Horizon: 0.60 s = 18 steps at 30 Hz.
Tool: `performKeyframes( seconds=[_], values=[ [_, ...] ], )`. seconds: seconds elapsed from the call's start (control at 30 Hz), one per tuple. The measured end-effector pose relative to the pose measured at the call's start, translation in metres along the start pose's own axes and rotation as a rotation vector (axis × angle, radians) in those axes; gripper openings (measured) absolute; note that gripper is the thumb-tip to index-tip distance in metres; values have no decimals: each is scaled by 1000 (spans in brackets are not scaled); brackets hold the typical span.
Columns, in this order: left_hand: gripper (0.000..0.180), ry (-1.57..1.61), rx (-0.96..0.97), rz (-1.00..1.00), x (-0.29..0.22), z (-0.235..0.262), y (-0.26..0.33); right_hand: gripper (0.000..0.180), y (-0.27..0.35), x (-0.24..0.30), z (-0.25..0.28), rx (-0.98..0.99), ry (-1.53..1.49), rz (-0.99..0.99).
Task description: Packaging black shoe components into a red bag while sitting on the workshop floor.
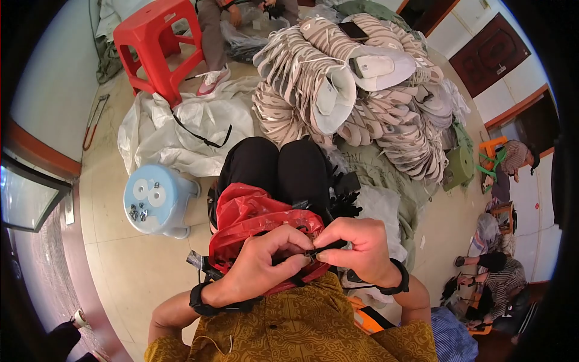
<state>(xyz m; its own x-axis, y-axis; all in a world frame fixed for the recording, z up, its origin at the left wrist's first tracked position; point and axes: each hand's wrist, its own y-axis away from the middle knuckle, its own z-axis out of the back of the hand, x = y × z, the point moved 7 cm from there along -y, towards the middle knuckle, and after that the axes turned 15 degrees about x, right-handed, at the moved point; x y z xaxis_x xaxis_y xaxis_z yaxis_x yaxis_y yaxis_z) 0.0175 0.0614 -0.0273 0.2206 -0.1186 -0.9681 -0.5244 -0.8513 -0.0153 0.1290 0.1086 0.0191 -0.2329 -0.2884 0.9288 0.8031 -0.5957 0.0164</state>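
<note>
Above my lap, my left hand (271,259) and my right hand (360,246) meet with thumbs and fingertips pinched together. Between them is a narrow black strap (330,246), with what looks like a small metal buckle at the fingertips, partly hidden by the fingers. Below the hands an open red plastic bag (244,208) lies across my thighs. A bundle of black strips (345,196) hangs beside my right knee. Several small metal buckles (139,212) sit on a light blue stool (158,199) to my left.
Ahead rises a large pile of stacked beige shoe uppers (307,78) with a dark phone (353,31) on top. A red stool (158,42) stands far left, near a white sheet (199,114). Another person's hands show at the top; more people sit at the right.
</note>
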Motion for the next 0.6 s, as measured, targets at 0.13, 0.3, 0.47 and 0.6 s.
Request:
performKeyframes(
  seconds=[0.13, 0.3, 0.47, 0.6],
  values=[
    [18, -107, -16, -12, -6, -1, 2, 14, -1, 5, -3, 39, 102, 78],
    [18, -29, 37, 0, -4, 2, 1, 15, -2, 3, -3, 60, 2, 107],
    [19, 16, -29, -34, 4, 7, 1, 18, -2, 0, -5, 57, 61, 67],
    [26, -673, -154, -344, -38, 6, 10, 18, 0, 3, 0, -49, 226, 114]
  ],
)
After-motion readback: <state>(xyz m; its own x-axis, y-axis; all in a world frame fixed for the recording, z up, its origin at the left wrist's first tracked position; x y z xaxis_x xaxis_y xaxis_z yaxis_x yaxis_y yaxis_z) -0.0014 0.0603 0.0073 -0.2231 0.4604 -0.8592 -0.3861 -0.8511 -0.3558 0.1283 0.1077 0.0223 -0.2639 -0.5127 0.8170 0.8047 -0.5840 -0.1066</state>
